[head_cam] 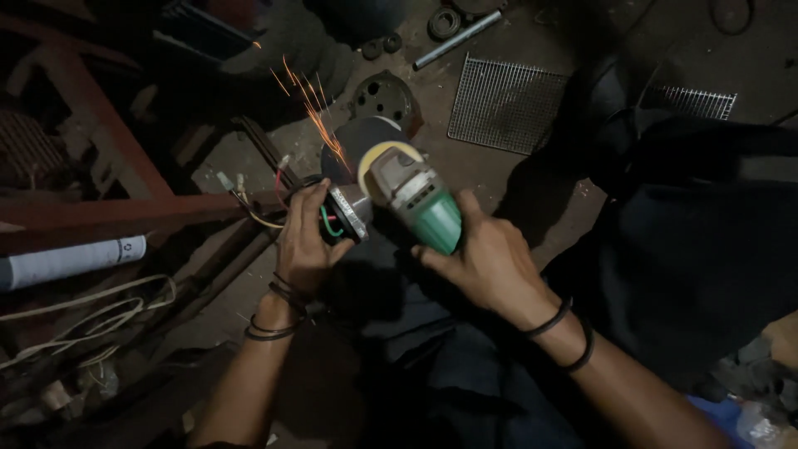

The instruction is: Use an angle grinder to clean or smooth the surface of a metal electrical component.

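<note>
I see my right hand (490, 262) wrapped around the green body of the grinder (420, 204), fingers curled shut on it from behind, so the disc end points away from me and the sparks (312, 108) fly forward, up and left over the floor (532, 33). My left hand (303, 237) is closed on a small dark part (342, 214) with red and green wires (258, 208) trailing off its left side; I judge it is held up off the floor so its edge meets the disc squarely. The part sits just left of the grinder head, touching or nearly touching it (the contact point is hidden by the guard). Both hands are close together, the part between them. Beyond the sparks lie a round flange (382, 96), a wire grid (507, 104) and a rod (457, 37). A red frame (108, 183) and a white tube (71, 259) lie to the left.
</note>
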